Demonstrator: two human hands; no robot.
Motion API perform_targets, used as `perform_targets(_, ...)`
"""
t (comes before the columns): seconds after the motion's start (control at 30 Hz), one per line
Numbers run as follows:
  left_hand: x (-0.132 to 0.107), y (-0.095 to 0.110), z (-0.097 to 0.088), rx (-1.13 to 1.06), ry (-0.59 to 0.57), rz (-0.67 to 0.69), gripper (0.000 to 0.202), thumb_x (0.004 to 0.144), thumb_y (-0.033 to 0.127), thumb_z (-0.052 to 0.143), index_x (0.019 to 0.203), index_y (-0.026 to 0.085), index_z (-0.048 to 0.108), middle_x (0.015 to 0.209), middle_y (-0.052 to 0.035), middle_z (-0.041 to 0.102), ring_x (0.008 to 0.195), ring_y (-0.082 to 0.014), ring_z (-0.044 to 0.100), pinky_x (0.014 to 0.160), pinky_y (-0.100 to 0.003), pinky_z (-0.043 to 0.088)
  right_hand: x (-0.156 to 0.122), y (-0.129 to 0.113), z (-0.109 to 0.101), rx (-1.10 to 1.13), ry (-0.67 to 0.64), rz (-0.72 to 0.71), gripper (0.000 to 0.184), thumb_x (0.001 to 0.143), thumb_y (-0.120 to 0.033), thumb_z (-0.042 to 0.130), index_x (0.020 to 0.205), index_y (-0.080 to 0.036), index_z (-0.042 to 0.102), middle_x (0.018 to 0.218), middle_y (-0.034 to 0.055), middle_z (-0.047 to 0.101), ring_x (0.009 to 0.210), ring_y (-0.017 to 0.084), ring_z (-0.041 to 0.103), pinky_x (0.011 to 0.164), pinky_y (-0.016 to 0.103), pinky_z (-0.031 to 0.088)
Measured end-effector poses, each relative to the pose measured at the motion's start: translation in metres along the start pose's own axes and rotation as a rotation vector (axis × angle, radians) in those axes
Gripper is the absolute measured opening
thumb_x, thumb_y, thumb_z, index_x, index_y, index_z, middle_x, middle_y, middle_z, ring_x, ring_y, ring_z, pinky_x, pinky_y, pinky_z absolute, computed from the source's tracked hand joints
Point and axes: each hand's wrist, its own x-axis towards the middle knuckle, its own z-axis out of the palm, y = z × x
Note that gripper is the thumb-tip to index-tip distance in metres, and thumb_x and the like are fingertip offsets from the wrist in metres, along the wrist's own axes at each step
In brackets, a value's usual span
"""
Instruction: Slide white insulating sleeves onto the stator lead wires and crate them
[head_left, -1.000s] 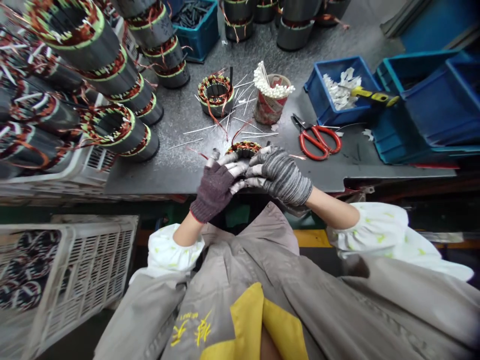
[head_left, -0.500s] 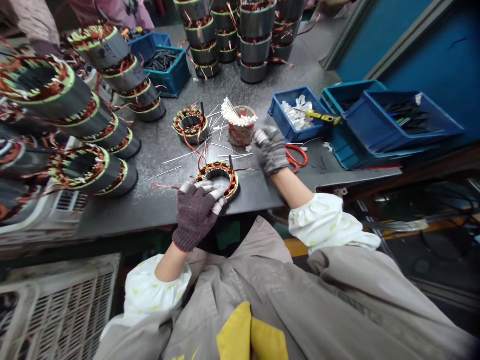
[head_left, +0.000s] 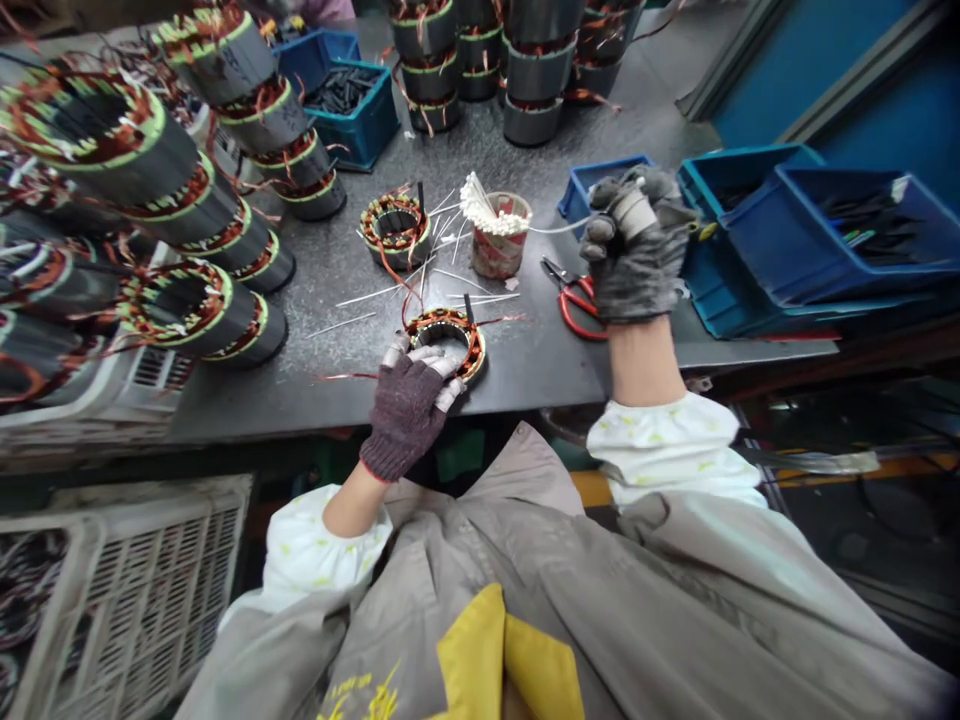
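A small stator (head_left: 452,337) with copper windings lies flat at the near edge of the grey bench (head_left: 337,270). My left hand (head_left: 411,395), in a dark purple glove, rests its fingers on the stator's near rim. My right hand (head_left: 636,248), in a grey glove, is raised above the bench near the small blue bin (head_left: 577,190), pinched on a thin white sleeve (head_left: 551,227) that points toward the cup of white sleeves (head_left: 496,232).
A second small stator (head_left: 394,227) sits behind, with loose white sleeves (head_left: 360,296) scattered around. Red scissors (head_left: 576,297) lie below my right hand. Stacked stators (head_left: 195,190) fill the left and back. Blue bins (head_left: 825,235) stand right; a white crate (head_left: 112,590) sits below left.
My right hand left the stator, reached to the cup and now is lifted with a thin white sleeve. My left hand stayed on the stator. The camera view shifted.
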Motion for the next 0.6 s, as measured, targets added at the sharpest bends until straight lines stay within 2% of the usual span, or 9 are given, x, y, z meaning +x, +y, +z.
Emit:
perform_targets(0.07,-0.002,0.005,0.002,0.0,0.003,-0.045,0.031,0.105,0.035,0.053,0.127,0.024,0.07,0.123,-0.0072,0.079,0.128,-0.0273,0.069,0.13,-0.058,0.031,-0.043,-0.017,0.009,0.198,0.166,-0.077,0.033,0.096,-0.058,0.066,0.112,-0.033,0.052,0.098,-0.001,0.069,0.068,0.015,0.059,0.057,0.032,0.053)
perform_targets(0.1,-0.003,0.007,0.001,-0.003,-0.003,-0.053,0.032,0.106,0.034,0.05,0.13,0.023,0.068,0.125,-0.0073,0.078,0.131,-0.0272,0.067,0.132,-0.058,0.028,-0.067,-0.023,0.016,0.222,0.058,-0.062,0.034,0.092,-0.054,0.074,0.113,-0.033,0.057,0.094,-0.0011,0.071,0.068,0.016,0.063,0.06,0.035,0.056)
perform_targets(0.17,-0.004,0.009,0.0,-0.015,-0.03,-0.056,0.035,0.106,0.031,0.046,0.133,0.022,0.066,0.13,-0.0068,0.076,0.136,-0.0264,0.063,0.133,-0.057,0.025,-0.113,-0.027,0.027,0.258,-0.142,-0.06,0.021,0.095,-0.046,0.072,0.106,-0.029,0.066,0.085,-0.0002,0.072,0.068,0.018,0.07,0.064,0.036,0.059)
perform_targets(0.2,-0.004,0.009,-0.001,-0.019,-0.047,-0.058,0.035,0.106,0.03,0.045,0.133,0.023,0.066,0.131,-0.0063,0.076,0.137,-0.0259,0.062,0.133,-0.056,0.025,-0.133,-0.027,0.03,0.255,-0.2,-0.058,0.017,0.098,-0.043,0.07,0.105,-0.027,0.069,0.089,0.0015,0.074,0.075,0.019,0.073,0.069,0.037,0.061)
perform_targets(0.3,-0.003,0.007,-0.002,-0.018,-0.062,-0.077,0.033,0.105,0.03,0.046,0.13,0.024,0.068,0.129,-0.005,0.076,0.136,-0.0249,0.063,0.133,-0.055,0.026,-0.176,-0.023,0.031,0.207,-0.279,-0.095,0.017,0.101,-0.037,0.065,0.096,-0.022,0.071,0.105,0.0071,0.076,0.094,0.021,0.075,0.083,0.038,0.062)
perform_targets(0.43,-0.003,0.002,0.003,-0.01,-0.005,-0.061,0.03,0.104,0.032,0.048,0.123,0.023,0.07,0.122,-0.0048,0.078,0.13,-0.0241,0.067,0.132,-0.053,0.029,-0.201,-0.021,0.027,0.2,-0.389,-0.098,0.019,0.104,-0.031,0.059,0.093,-0.022,0.071,0.11,0.0071,0.076,0.098,0.018,0.075,0.085,0.034,0.062)
perform_targets(0.6,-0.004,0.006,0.004,-0.018,0.025,-0.058,0.029,0.105,0.033,0.047,0.122,0.024,0.069,0.12,-0.0038,0.079,0.128,-0.024,0.068,0.131,-0.053,0.03,-0.193,-0.015,0.043,0.189,-0.413,-0.097,0.022,0.106,-0.035,0.056,0.102,-0.024,0.075,0.113,0.0076,0.078,0.099,0.018,0.075,0.091,0.036,0.063)
